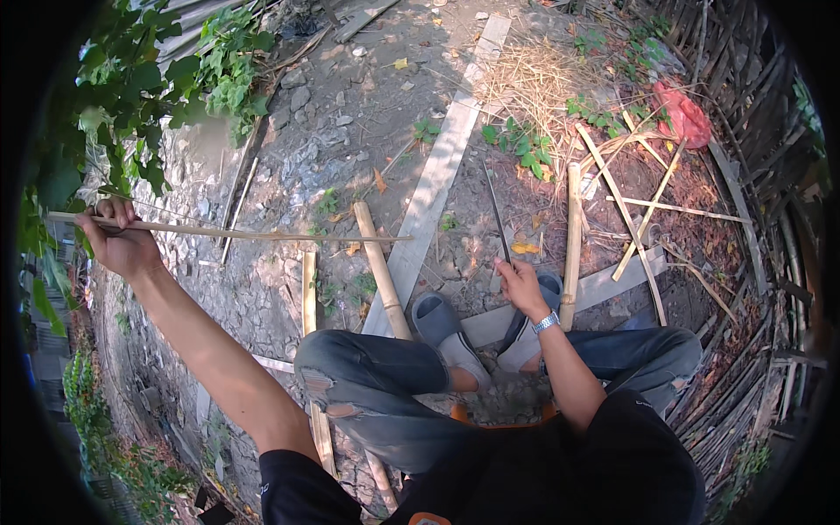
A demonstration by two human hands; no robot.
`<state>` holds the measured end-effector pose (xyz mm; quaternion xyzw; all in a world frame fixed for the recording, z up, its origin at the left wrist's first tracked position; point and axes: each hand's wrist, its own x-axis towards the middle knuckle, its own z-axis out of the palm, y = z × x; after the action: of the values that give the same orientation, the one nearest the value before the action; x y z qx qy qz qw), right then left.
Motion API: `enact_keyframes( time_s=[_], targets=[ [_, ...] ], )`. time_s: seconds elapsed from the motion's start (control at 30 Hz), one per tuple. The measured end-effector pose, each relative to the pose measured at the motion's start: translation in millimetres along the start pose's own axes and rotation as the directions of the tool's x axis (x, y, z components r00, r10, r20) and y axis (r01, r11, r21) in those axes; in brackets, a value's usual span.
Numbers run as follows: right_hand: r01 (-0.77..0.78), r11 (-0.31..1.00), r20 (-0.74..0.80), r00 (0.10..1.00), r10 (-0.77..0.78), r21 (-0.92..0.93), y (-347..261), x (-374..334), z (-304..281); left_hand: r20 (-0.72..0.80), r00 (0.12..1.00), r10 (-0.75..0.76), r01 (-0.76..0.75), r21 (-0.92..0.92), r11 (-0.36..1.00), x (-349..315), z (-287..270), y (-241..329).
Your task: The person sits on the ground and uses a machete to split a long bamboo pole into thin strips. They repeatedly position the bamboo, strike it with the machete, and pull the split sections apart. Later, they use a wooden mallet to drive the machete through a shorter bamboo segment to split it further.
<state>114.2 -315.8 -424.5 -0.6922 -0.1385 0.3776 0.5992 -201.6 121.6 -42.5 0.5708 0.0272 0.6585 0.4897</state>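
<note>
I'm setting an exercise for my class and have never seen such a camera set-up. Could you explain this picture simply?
There is no machine here, just a person's own two bare hands. A wide fisheye camera worn on the head looks down at them, so straight edges bend near the rim; the picture's left is the person's left.

The left hand holds a long, thin pale strip. The right hand holds a slender dark tool; its exact kind is hard to tell.

On the ground lie a long grey board, bamboo-like poles, crossed strips, dry straw and a red plastic bag.
</note>
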Motion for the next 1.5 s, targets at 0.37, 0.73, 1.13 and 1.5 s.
enact_keyframes(
  time_s=[0.37,0.73,1.13,1.5],
  targets=[
    [0.210,0.963,-0.478,0.872,-0.106,0.170,-74.6,-129.1,-152.6,-0.288,0.947,0.145,-0.160,-0.028,0.987,-70.3,136.9,71.4],
    [0.104,0.591,-0.003,0.986,-0.169,0.800,-104.6,-229.5,-147.4,-0.336,0.916,-0.220,0.012,-0.524,0.851,-185.3,218.4,79.9],
    [0.203,0.816,-0.130,0.979,-0.158,0.541,-83.8,-237.2,-69.4,0.137,0.991,0.009,0.089,-0.697,0.711,-216.1,175.2,138.5],
    [0.157,0.921,-0.060,0.988,-0.145,0.355,-87.7,-220.5,-32.1,-0.043,0.990,0.137,-0.143,-0.361,0.921,-247.4,142.3,142.7]
  ],
)
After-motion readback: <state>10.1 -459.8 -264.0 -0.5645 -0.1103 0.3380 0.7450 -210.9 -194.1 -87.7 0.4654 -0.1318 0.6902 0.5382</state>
